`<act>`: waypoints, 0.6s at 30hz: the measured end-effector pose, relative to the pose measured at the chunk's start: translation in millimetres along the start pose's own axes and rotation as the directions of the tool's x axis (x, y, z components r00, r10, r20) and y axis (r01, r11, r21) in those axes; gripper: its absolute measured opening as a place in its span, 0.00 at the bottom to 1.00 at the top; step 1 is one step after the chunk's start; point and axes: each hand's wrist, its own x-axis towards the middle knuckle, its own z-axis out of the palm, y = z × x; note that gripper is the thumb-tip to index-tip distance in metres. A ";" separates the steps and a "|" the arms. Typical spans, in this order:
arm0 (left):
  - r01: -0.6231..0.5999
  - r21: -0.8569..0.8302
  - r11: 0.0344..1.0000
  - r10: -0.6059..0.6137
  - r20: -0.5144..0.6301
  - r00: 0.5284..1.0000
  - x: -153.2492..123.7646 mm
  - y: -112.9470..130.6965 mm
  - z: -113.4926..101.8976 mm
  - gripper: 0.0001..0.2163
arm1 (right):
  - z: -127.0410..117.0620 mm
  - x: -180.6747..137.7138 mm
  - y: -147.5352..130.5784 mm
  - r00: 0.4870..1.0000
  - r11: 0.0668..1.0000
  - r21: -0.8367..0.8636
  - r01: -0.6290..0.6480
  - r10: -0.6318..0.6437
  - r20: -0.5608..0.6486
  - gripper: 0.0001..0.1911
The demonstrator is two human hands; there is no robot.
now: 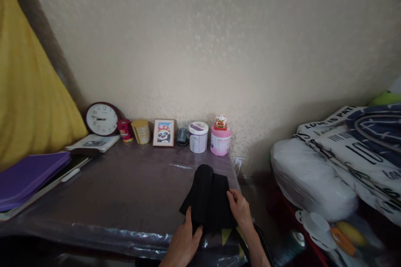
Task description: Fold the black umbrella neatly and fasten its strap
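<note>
A black piece of cloth (206, 196) lies folded near the right front corner of the table (125, 192). My left hand (184, 240) rests on its near left edge, thumb up and fingers curled under out of sight. My right hand (240, 208) lies on the cloth's right side, fingers spread flat across the fabric. Both hands touch the cloth.
Along the wall stand a round clock (102, 119), a red tin (125, 130), a yellow tin (141, 131), a framed panda picture (163, 132), a white tub (198, 137) and a pink tub (221, 139). Purple mats (28, 177) lie left. Folded bedding (344, 162) is piled right.
</note>
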 end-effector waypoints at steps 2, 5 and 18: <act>-0.004 -0.004 1.000 0.005 0.002 1.000 -0.6 1.5 -0.6 0.29 | 1.7 0.0 0.4 1.000 1.000 0.011 -0.006 0.005 0.016 0.18; -0.021 -0.011 1.000 0.021 0.005 1.000 -1.4 2.0 -1.1 0.29 | 4.3 -0.7 0.5 0.999 1.000 0.016 -0.007 0.006 0.032 0.18; -0.009 -0.007 1.000 0.009 -0.004 1.000 1.2 -3.1 3.2 0.30 | -0.1 11.6 -32.1 0.996 0.953 0.297 0.051 -0.070 0.055 0.16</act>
